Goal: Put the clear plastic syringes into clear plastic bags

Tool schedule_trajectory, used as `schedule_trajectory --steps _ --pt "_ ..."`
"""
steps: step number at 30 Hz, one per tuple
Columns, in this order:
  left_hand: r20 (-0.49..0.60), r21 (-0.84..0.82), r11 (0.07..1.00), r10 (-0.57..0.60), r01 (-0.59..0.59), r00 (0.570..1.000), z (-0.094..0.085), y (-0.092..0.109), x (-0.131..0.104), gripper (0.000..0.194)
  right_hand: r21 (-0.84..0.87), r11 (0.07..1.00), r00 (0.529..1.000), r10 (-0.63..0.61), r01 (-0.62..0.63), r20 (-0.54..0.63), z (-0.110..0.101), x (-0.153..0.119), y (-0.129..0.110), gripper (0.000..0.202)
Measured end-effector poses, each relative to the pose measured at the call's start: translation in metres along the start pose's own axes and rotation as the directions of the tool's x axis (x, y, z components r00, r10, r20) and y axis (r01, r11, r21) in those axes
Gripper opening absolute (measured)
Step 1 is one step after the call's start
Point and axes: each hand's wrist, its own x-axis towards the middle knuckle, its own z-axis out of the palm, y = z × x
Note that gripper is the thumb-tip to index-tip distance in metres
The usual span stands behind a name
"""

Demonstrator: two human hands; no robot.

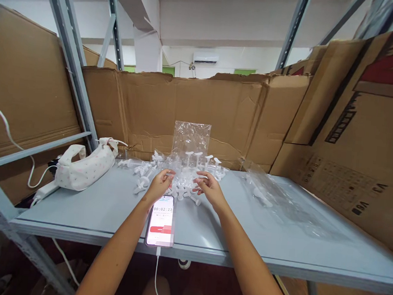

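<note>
In the middle of the shelf, my left hand (160, 184) and my right hand (210, 189) face each other with curled fingers, a small gap between them. Both fingertips are beside a clear plastic bag (192, 135), which stands up against the cardboard. Whatever lies in either pinch is too small and see-through to make out. Several white T-shaped plungers (198, 154) stand upright behind my right hand. More clear and white plastic pieces, like syringes (144, 179), lie in a heap around and between my hands.
A phone (161, 220) showing a timer lies at the front edge, its white cable (156, 266) hanging down. A white patterned pouch (86, 167) sits at left. Flat clear bags (282, 200) lie at right. Cardboard walls (194, 98) and metal posts (76, 57) enclose the shelf (106, 213).
</note>
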Motion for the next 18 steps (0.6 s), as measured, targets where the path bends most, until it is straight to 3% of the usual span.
schedule_trajectory --steps 3,7,18 --pt "-0.014 -0.027 0.999 0.033 -0.033 0.999 0.0 0.003 -0.002 0.035 0.043 0.996 0.997 0.077 -0.076 -0.022 0.002 -0.002 -0.005 0.049" --pt "-0.005 -0.031 0.998 0.054 -0.054 0.999 0.001 0.005 -0.004 0.033 0.054 0.992 0.993 0.115 -0.115 0.01 0.001 -0.001 -0.001 0.04" --pt "-0.018 -0.021 0.996 0.091 -0.091 0.996 0.006 0.005 -0.004 0.026 0.087 0.995 0.998 0.047 -0.044 -0.04 -0.001 0.002 0.0 0.034"
